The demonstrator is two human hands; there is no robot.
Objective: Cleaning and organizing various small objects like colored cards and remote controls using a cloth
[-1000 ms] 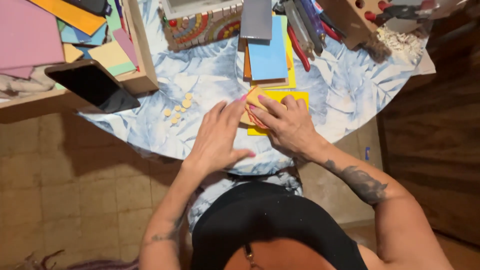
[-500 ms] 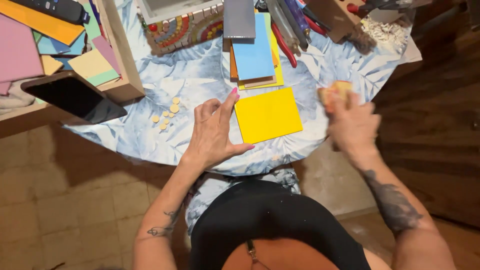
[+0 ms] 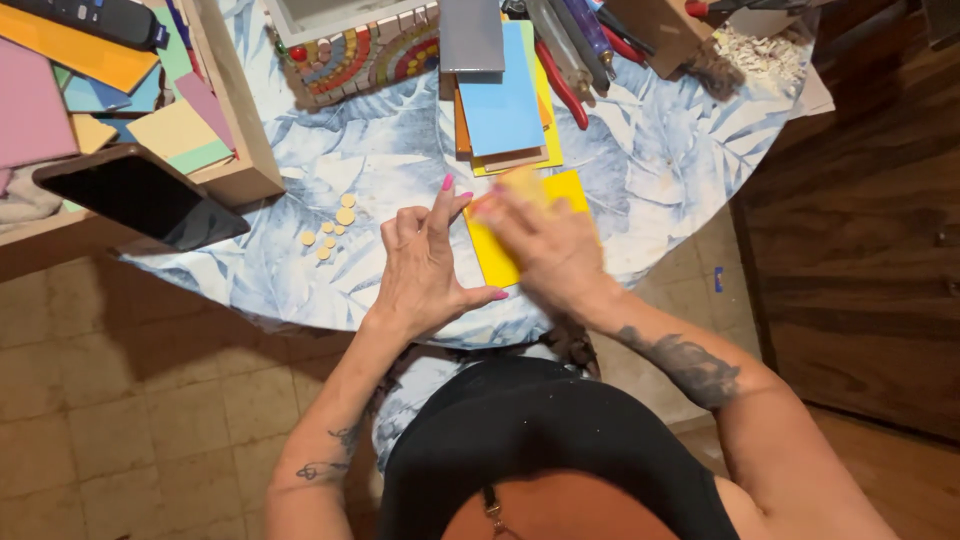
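A leaf-print tablecloth (image 3: 640, 180) covers the round table. On it lies a yellow square tile (image 3: 500, 255), just right of the left hand (image 3: 425, 275), whose fingers rest spread and empty. The blurred right hand (image 3: 545, 245) hovers over the tile; its grip cannot be told.

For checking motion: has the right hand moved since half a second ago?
Yes. The right hand moved left, from beyond the square yellow tile to over it.
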